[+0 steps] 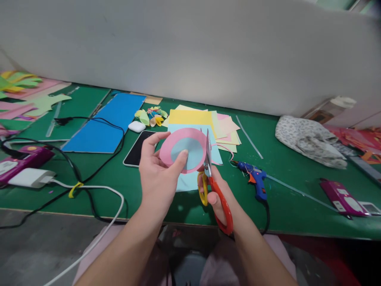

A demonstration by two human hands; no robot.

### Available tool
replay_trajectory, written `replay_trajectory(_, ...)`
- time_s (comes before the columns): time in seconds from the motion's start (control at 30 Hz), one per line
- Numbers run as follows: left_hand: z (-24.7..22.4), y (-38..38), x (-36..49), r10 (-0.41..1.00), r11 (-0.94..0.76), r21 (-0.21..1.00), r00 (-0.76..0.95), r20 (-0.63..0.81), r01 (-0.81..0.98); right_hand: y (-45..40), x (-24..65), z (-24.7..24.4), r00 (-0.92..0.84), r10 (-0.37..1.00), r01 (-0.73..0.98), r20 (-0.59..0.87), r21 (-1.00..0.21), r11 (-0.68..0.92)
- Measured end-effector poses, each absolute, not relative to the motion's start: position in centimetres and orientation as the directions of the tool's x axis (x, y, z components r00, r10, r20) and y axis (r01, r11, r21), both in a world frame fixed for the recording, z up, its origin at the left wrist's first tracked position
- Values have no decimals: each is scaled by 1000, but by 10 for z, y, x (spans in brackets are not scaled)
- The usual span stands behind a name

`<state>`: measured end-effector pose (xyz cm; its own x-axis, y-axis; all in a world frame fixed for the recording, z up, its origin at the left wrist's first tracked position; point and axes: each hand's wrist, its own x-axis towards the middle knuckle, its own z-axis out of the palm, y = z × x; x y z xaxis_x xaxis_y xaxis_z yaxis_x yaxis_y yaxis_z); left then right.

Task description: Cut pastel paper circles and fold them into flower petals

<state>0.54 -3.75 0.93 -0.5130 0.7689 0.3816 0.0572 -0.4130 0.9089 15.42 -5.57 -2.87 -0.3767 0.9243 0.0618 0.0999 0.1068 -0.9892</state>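
My left hand (162,165) pinches a round pink paper disc (168,147) with a smaller light-blue circle (193,153) at its centre; the thumb lies on the blue part. In my right hand (222,190) are scissors (222,208) with one red and one yellow handle, fingers through the loops. Their blades point up, slightly parted, at the disc's right edge. A thin curled pink paper strip (224,147) trails to the right of the blades. Beneath the hands lie light-blue paper (187,184) and a yellow sheet (190,116).
A blue glue gun (257,180) with a clear glue stick lies right. Left are a phone (133,153), a white earbud case (137,126), paper flowers (153,116), a blue board (102,127) and black and white cables. A patterned cloth (306,137) sits at far right.
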Motion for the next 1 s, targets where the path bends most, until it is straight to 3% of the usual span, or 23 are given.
replay_trajectory(0.33,13,-36,-4,813,-365,930,-470,344,49,-55,156,-22,-379,925,73,-17,-997,11)
replay_trajectory(1.0,21,-34,-20,878,-297,955,-397,266,-18,-54,156,-28,-328,944,140,16,-988,65)
